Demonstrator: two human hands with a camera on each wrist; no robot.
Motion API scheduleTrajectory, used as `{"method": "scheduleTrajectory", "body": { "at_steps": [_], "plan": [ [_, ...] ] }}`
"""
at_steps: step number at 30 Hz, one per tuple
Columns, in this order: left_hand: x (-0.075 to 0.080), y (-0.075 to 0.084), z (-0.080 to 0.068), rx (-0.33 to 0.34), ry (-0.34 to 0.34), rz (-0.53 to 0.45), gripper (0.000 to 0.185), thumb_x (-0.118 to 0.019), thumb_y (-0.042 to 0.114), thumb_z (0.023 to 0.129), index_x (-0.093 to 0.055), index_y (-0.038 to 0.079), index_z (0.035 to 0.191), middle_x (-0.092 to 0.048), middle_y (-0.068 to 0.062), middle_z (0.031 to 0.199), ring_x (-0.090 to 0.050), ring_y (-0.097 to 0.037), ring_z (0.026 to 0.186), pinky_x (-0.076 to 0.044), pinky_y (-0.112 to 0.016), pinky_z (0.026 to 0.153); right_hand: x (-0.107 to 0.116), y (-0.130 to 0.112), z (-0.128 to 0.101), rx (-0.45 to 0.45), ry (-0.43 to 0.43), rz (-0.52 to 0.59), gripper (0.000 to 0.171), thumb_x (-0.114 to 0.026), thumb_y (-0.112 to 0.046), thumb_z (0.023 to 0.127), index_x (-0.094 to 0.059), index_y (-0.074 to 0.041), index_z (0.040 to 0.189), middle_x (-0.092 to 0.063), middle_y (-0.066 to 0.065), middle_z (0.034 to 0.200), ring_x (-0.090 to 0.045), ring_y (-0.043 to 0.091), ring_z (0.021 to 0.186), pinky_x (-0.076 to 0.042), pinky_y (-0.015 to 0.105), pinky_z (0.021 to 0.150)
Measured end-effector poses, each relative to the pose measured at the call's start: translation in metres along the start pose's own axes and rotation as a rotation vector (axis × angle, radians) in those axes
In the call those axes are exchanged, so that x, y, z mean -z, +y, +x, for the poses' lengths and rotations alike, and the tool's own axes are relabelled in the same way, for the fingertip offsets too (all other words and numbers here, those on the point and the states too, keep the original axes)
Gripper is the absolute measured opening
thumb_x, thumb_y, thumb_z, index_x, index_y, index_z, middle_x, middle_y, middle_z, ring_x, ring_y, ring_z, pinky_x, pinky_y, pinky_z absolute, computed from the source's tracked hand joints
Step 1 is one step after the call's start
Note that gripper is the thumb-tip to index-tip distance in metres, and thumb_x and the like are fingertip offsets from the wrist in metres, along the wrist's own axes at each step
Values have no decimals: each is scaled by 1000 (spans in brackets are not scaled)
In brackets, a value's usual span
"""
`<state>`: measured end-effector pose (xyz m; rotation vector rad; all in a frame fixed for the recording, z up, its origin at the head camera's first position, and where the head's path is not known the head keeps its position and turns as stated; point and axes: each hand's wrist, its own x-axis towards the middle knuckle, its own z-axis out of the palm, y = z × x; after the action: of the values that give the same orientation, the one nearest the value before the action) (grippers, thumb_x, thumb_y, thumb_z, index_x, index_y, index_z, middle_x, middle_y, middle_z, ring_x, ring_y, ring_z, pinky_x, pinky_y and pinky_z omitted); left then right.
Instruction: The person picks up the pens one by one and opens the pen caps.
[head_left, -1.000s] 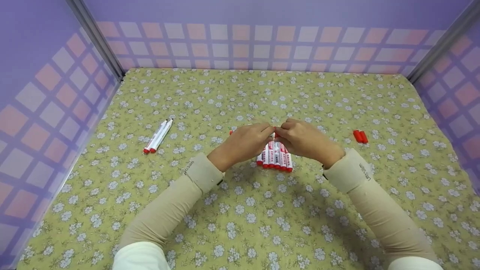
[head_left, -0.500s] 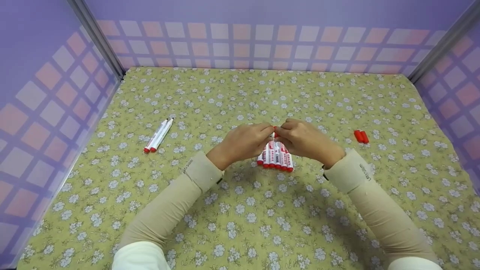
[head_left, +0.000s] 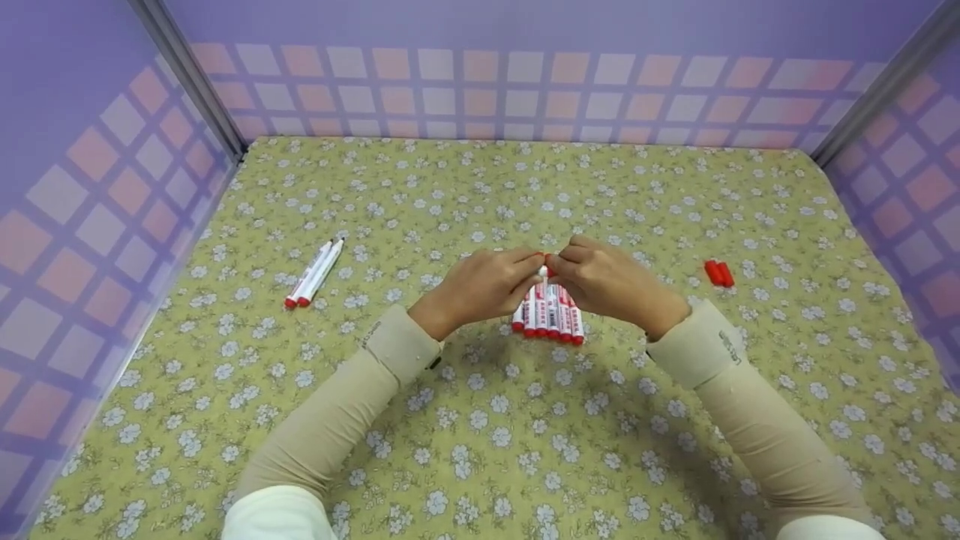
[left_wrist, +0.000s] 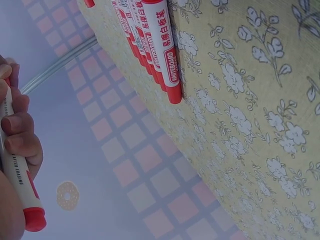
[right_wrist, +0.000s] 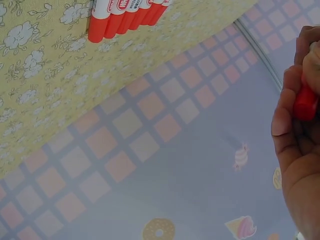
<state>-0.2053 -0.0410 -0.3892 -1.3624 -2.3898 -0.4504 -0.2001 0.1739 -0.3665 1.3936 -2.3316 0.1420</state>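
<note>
My left hand (head_left: 525,271) grips a white marker (left_wrist: 15,180) with a red end, held above the cloth. My right hand (head_left: 564,267) pinches the red cap (right_wrist: 305,102) at that marker's other end, fingertips meeting the left hand's. A short piece of white barrel (head_left: 541,271) shows between the two hands. Directly beneath them a row of several capped white-and-red markers (head_left: 547,321) lies side by side on the flowered cloth; the same row of markers (left_wrist: 150,45) shows in the left wrist view.
Two uncapped markers (head_left: 315,271) lie together at the left. Two loose red caps (head_left: 718,273) lie at the right. The yellow flowered cloth (head_left: 480,420) is walled on three sides by purple checked panels (head_left: 480,82).
Both hands have stayed together over the marker row, drifting slightly toward me. A bit of white barrel now shows between their fingertips.
</note>
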Motion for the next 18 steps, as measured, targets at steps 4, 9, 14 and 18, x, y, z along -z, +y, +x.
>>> {"method": "scheduleTrajectory", "body": {
  "at_steps": [4,9,14,18],
  "plan": [
    [0,0,0,0,-7,11,29,-48,19,102,-65,1,117,-67,-11,107,-60,-14,63,-51,-24,61,-1,0,0,-11,-6,18,16,-66,-5,89,-72,3,101,-66,12,76,-56,20,67,-53,29,62],
    [1,1,0,9,-32,-7,28,-47,19,102,-64,0,115,-66,-11,105,-60,-14,64,-50,-25,61,-1,0,-1,-28,1,60,15,-67,-7,90,-71,4,99,-63,12,75,-55,21,65,-51,30,59],
    [0,1,1,12,-40,-13,28,-48,19,102,-64,0,115,-66,-11,107,-61,-15,66,-51,-25,61,-1,0,-2,-37,0,79,15,-66,-7,90,-72,4,99,-64,12,75,-56,20,65,-51,30,60],
    [0,0,0,14,-37,-13,27,-50,18,101,-65,0,115,-67,-11,107,-62,-16,67,-52,-25,63,-1,1,-3,-51,-3,93,14,-65,-7,90,-71,4,97,-65,13,77,-57,21,66,-52,31,60]
  ]
}}
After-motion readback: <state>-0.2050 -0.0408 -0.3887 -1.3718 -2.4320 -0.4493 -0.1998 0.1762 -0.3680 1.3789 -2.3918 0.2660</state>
